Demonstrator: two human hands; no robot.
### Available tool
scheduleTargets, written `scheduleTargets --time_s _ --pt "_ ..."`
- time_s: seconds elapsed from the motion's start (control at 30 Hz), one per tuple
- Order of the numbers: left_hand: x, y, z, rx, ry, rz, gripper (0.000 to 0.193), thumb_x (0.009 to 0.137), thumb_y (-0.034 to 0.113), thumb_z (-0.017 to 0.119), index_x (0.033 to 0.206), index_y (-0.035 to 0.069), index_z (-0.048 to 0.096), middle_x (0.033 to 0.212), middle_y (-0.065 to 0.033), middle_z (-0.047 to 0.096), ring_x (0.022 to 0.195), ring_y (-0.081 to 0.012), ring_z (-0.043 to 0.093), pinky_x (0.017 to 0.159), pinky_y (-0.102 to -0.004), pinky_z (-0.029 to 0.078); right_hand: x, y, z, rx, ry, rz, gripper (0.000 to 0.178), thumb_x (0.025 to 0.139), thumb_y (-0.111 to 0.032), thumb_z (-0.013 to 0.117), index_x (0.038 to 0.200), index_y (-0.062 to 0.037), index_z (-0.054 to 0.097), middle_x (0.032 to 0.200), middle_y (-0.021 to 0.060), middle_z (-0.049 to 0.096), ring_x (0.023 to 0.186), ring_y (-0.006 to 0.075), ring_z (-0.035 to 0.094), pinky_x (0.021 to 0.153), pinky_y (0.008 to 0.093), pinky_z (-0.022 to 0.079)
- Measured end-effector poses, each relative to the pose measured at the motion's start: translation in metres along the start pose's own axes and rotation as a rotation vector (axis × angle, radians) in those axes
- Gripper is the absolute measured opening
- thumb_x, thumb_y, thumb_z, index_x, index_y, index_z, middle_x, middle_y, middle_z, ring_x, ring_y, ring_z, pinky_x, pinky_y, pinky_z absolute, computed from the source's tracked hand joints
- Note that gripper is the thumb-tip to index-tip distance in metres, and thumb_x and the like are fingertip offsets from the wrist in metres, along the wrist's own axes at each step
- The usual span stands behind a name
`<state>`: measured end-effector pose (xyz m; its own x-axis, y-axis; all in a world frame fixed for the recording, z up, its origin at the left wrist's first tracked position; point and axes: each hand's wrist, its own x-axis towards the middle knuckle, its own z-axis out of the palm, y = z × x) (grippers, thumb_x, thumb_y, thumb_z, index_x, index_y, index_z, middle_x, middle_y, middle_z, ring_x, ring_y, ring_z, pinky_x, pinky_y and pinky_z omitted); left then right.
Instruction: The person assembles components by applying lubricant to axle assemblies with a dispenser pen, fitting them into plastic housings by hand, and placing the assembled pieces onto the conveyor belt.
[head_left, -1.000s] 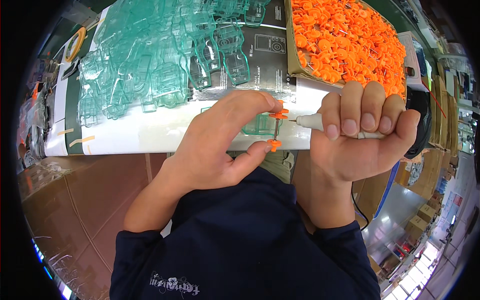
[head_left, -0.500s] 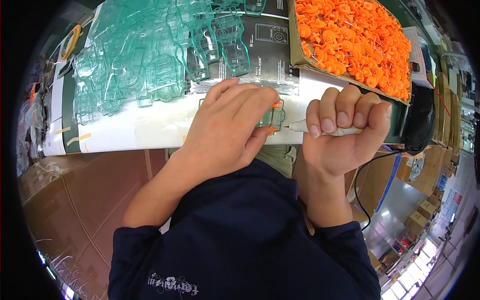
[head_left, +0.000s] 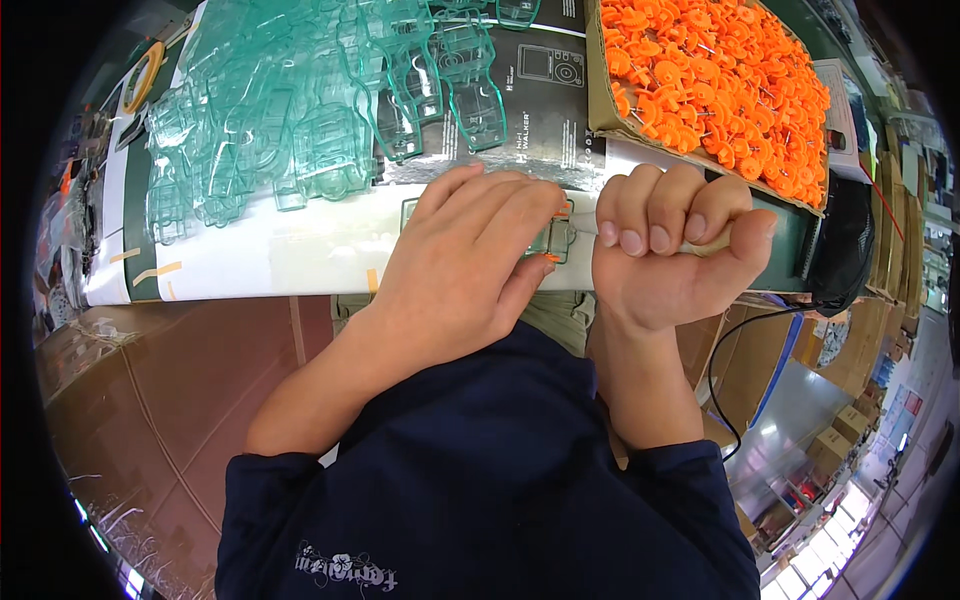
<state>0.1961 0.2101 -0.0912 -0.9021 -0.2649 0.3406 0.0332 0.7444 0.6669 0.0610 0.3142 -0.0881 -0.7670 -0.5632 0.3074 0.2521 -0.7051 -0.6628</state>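
My left hand [head_left: 455,240] bends over a small clear green plastic part [head_left: 562,240] at the table's near edge, holding it down; its palm and fingers cover most of it. Small orange pieces [head_left: 551,258] show at the part's right end, beside my thumb and index finger. My right hand [head_left: 685,240] is closed around a white pen-shaped tool [head_left: 597,228], palm turned up. The tool's narrow end points left at the part's right end; whether it touches is too small to tell.
A heap of clear green plastic parts [head_left: 270,130] covers the table's far left. At the far right, a cardboard box [head_left: 597,95] holds many orange round-headed pieces [head_left: 710,90] with metal pins. A black bag [head_left: 842,240] hangs by the right edge, near a black cord [head_left: 712,372].
My right hand has moved slightly left and up with the pen-shaped tool, bringing its narrow end to the green part. My left hand stays almost in place.
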Motion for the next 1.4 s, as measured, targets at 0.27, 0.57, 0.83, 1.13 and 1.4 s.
scheduleTargets --time_s 0.27,0.57,0.83,1.13,1.4 --pt "0.000 -0.004 0.002 -0.007 0.034 -0.006 0.049 0.077 0.008 0.076 0.123 0.005 0.061 0.117 -0.0047 0.068 0.104 -0.0263 0.064 0.100 -0.0389 0.045 0.005 0.002 0.002 0.008 0.038 0.087 0.047 0.109 -0.042 0.036 0.070 -0.0170 0.043 0.054 -0.0008 0.042 0.044 0.0129 0.037 0.041 0.0288 0.032" --pt "-0.003 -0.006 0.005 0.045 0.083 0.010 0.048 0.076 0.011 0.076 0.121 0.008 0.060 0.110 -0.0027 0.068 0.105 -0.0214 0.064 0.093 -0.0340 0.043 0.002 0.003 0.015 -0.180 0.022 0.150 0.045 0.107 -0.038 0.037 0.067 -0.0164 0.040 0.051 -0.0003 0.038 0.042 0.0116 0.033 0.040 0.0279 0.030" --pt "-0.004 -0.006 0.007 0.074 0.080 -0.003 0.049 0.077 0.010 0.076 0.122 0.008 0.060 0.110 -0.0028 0.068 0.107 -0.0203 0.063 0.092 -0.0332 0.042 0.006 0.004 0.023 -0.289 0.096 0.143 0.044 0.106 -0.038 0.037 0.067 -0.0171 0.039 0.050 -0.0008 0.037 0.042 0.0108 0.031 0.040 0.0279 0.029" --pt "-0.009 -0.002 0.005 0.055 0.061 -0.039 0.051 0.077 0.006 0.074 0.127 0.007 0.062 0.117 -0.0058 0.068 0.110 -0.0238 0.064 0.096 -0.0353 0.043 -0.019 -0.011 0.011 -0.066 0.031 0.067 0.045 0.107 -0.041 0.036 0.068 -0.0184 0.038 0.053 -0.0021 0.038 0.043 0.0105 0.033 0.041 0.0279 0.031" --pt "-0.009 -0.006 0.009 0.066 0.083 0.021 0.050 0.076 0.005 0.074 0.125 0.004 0.062 0.121 -0.0063 0.068 0.112 -0.0239 0.064 0.095 -0.0361 0.044 -0.023 -0.006 0.011 -0.070 0.000 0.081 0.046 0.108 -0.040 0.035 0.069 -0.0179 0.038 0.055 -0.0016 0.039 0.045 0.0114 0.036 0.043 0.0277 0.033"
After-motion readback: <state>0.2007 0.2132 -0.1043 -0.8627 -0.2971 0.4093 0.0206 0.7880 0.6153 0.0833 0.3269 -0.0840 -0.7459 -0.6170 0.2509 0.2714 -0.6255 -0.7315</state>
